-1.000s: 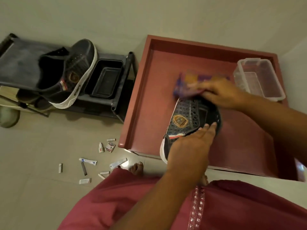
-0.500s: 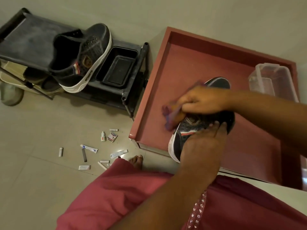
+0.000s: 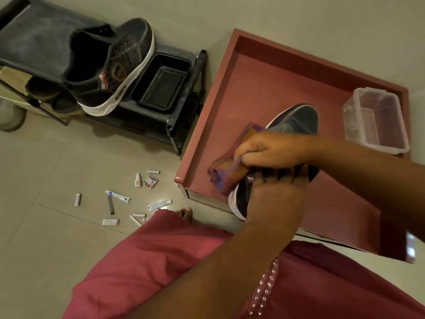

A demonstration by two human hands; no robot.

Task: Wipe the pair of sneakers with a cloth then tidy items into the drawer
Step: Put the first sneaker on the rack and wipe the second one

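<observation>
With the left hand (image 3: 276, 194) gripping the sneaker (image 3: 296, 122) steady, the right hand (image 3: 273, 150), clutching the cloth (image 3: 230, 171), should rub firmly along the side.

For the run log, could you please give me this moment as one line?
phase: wiping | right hand: grips cloth on sneaker | left hand: holds sneaker | second sneaker: on rack

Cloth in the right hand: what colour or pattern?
Striped cloth, orange and purple with reddish edges, seen in the head view.
</observation>
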